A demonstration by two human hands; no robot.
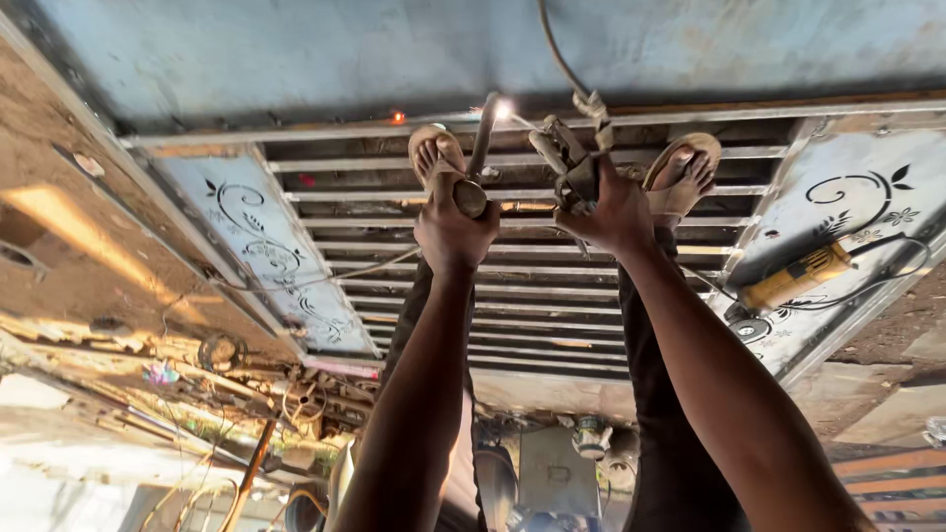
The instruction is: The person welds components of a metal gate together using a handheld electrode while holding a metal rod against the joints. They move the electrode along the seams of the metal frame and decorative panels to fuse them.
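Observation:
My left hand [451, 232] is closed around the end of a metal rod [481, 138] that reaches to the top rail of a steel gate [532, 296] lying flat. Beside it, my right hand [613, 212] grips a welding electrode holder [572, 163] with a cable [557, 49] trailing off the top edge. A bright spark [505, 108] glows where the electrode tip meets the rod's far end at the rail. My two sandalled feet [437, 153] [682, 177] stand on the gate's slats on either side of the hands.
A yellow angle grinder [793, 281] with its black cord lies on the gate's right decorative panel [867, 197]. A matching scroll-cut panel [261, 246] is at left. Scrap metal, wire and tools [296, 404] pile up at lower left. A blue-grey wall [394, 49] is beyond the gate.

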